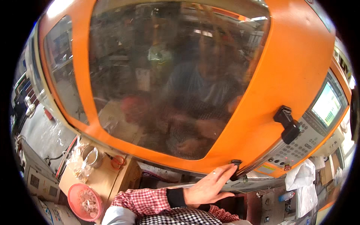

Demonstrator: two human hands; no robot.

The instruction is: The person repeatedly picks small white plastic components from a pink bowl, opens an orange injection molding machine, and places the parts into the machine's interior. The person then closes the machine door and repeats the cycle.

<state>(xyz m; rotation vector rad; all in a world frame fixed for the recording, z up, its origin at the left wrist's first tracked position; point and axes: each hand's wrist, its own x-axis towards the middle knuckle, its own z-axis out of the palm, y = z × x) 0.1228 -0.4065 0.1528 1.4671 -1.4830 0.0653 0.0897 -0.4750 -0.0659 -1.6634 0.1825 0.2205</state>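
Note:
My left hand (208, 186) reaches across to the right, its fingers stretched out and the thumb apart. The fingertips lie against the lower black mount of a door handle (265, 156); whether they hook behind it is hard to make out. The handle is a bar set on a large orange machine door (288, 48) with a dark window (168, 82), and the door is closed as far as I see. Of my right arm only a checked sleeve (224, 214) shows at the lower edge; the hand itself is out of sight.
Right of the handle sits a control panel (300, 148) with a lit screen (327, 104). At lower left, a wooden table (104, 180) bears red-handled scissors (117, 161), a metal can (92, 155) and clear plastic bags. Beside it stands a pink basin (71, 198) of small pieces. White bags (302, 180) hang right.

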